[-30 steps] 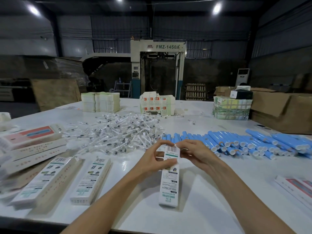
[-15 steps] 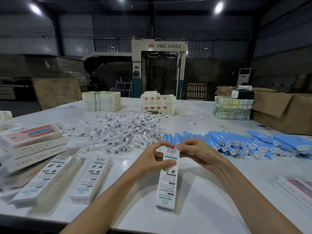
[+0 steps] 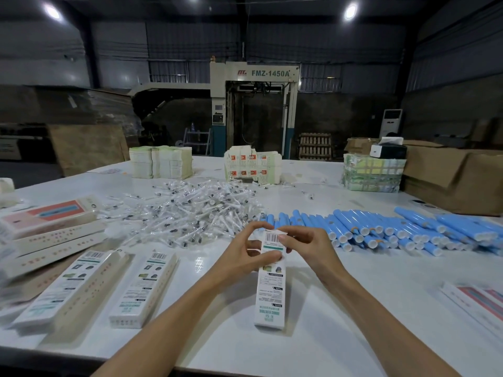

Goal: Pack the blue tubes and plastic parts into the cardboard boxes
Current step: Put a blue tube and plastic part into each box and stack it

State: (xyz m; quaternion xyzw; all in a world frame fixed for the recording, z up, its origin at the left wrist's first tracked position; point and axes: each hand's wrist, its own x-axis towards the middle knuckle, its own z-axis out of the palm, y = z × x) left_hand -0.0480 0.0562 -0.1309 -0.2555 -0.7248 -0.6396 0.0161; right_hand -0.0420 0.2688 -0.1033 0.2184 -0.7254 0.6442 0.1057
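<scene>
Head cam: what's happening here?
A person is packing at a white table. The left hand and right hand pinch the top end of a narrow printed box, seemingly working its flap. Loose blue tubes lie to the right, a heap of clear plastic parts behind, two more boxes flat at left.

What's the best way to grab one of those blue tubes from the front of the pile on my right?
Grip a front-row blue tube by its white-capped near end, coming from your side, slightly above. The tubes lie packed side by side, barrels hemmed in, but the caps point toward you and stand free. Your right hand, now pinching the box, is nearer.
</scene>
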